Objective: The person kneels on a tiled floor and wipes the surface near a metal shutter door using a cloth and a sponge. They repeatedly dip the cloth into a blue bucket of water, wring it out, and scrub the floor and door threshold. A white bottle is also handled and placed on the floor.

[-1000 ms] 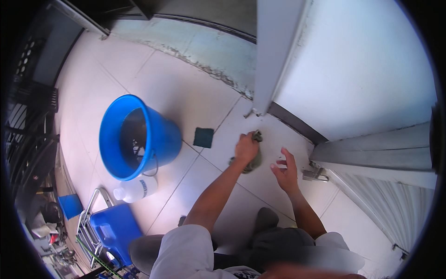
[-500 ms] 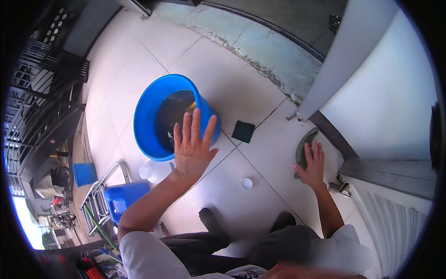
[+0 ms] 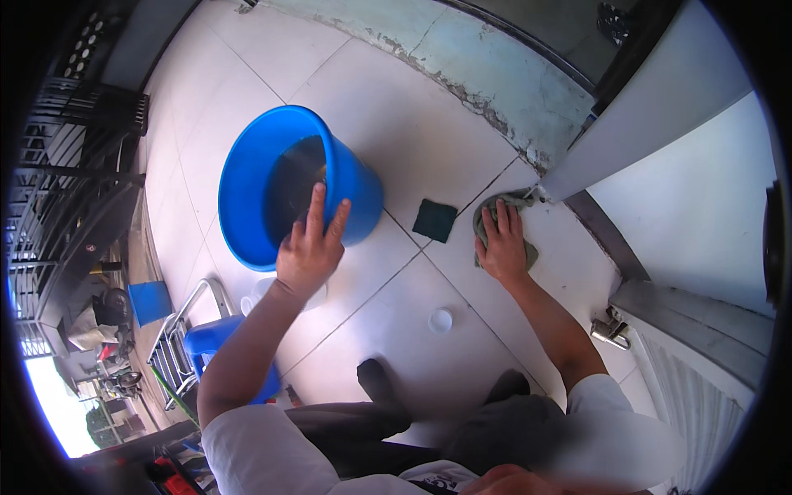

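My left hand [image 3: 309,249] hovers with fingers spread over the near rim of a blue bucket [image 3: 247,177] that holds dark water. It holds nothing. My right hand [image 3: 502,243] lies flat on a grey-green rag [image 3: 485,211] on the white floor tiles, close to the corner of a door frame. A dark green square scrub pad [image 3: 435,219] lies on the tiles between the bucket and the rag. I am crouched, with both dark shoes [image 3: 381,386] below my hands.
A small white cap [image 3: 440,321] lies on the tile before my feet. A white plastic jug [image 3: 257,294] stands by the bucket. A blue stool [image 3: 216,346] and metal rack [image 3: 177,342] sit at lower left. A metal latch [image 3: 609,330] lies by the door track.
My left hand left the rag and swung left to the bucket rim. My right hand moved onto the rag and slid it toward the door frame corner. My view turned left.
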`<state>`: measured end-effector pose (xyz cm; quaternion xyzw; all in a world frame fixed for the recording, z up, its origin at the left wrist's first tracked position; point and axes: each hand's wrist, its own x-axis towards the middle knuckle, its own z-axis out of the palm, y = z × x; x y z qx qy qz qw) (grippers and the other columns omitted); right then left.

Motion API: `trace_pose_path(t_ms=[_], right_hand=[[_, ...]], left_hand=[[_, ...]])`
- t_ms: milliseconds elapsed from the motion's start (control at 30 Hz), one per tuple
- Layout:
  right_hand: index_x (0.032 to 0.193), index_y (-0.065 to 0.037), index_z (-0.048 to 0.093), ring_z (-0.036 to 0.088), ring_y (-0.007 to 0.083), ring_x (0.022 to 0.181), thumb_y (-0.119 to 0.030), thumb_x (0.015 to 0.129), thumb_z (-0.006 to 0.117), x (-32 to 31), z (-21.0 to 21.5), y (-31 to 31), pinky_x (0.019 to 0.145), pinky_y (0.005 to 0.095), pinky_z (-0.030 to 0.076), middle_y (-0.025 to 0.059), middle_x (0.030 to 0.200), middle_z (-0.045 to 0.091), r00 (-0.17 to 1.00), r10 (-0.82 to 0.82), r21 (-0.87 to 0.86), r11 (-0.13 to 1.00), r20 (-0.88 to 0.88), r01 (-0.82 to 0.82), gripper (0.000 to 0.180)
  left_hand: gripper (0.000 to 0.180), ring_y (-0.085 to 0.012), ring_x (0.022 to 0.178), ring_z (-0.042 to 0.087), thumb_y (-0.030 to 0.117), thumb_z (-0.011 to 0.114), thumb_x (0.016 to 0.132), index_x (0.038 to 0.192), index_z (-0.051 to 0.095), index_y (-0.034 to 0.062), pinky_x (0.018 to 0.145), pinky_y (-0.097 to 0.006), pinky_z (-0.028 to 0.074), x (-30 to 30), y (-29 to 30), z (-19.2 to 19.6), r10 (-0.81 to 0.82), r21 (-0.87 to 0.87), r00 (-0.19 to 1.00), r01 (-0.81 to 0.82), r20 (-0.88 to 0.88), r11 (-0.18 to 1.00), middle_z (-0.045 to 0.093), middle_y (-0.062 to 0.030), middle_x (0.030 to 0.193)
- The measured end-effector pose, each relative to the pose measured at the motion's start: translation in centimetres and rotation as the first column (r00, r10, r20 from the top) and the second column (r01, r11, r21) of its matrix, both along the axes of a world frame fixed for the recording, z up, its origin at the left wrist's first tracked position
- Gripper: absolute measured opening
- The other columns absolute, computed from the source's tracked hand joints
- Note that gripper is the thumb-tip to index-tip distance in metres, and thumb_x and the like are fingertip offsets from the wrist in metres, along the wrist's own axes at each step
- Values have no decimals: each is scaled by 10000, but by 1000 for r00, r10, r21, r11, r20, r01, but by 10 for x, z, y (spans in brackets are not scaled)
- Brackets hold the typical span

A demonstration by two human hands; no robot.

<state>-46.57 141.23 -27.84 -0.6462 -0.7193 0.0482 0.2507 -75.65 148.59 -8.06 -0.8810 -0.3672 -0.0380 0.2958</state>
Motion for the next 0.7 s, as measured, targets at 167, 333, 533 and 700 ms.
trace_pose_path(t_ms=[167, 333, 533, 700], right_hand=[[1205, -21, 494, 372, 407, 1143, -174, 623, 716, -2, -6, 6, 975, 510, 333, 210, 1287, 381, 999, 24, -17, 1000, -36, -24, 641], [1217, -56, 498, 371, 395, 1146, -173, 618, 717, 4, -8, -13, 976, 496, 337, 174, 1304, 385, 998, 52, -91, 994, -25, -54, 649], [1241, -66, 488, 357, 407, 1173, -165, 644, 666, 23, -6, -70, 992, 498, 328, 175, 1336, 365, 1000, -1, -113, 994, 2, 1, 631], [1257, -47, 469, 334, 437, 1203, -170, 659, 616, 29, -18, -81, 1013, 530, 291, 200, 1352, 356, 999, -18, -164, 986, 36, 24, 628]], left_hand=[[743, -252, 607, 611, 60, 590, 601, 1324, 433, 132, 474, -294, 537, -12, 32, 0, -4, -23, 1000, 5, 27, 1000, 437, -220, 1325], [699, -301, 717, 655, 69, 616, 631, 1305, 443, 141, 527, -313, 569, -29, 75, -2, -3, -26, 1000, 4, 21, 1000, 365, -210, 1380], [749, -340, 898, 628, 99, 629, 663, 1353, 371, 233, 597, -353, 580, -46, 116, 2, 145, -153, 989, -144, -7, 978, 280, -175, 1431], [816, -356, 1194, 434, 200, 638, 726, 1423, 221, 283, 962, -486, 401, -32, 142, 2, 372, -322, 923, -323, 102, 890, 258, -144, 1450]])
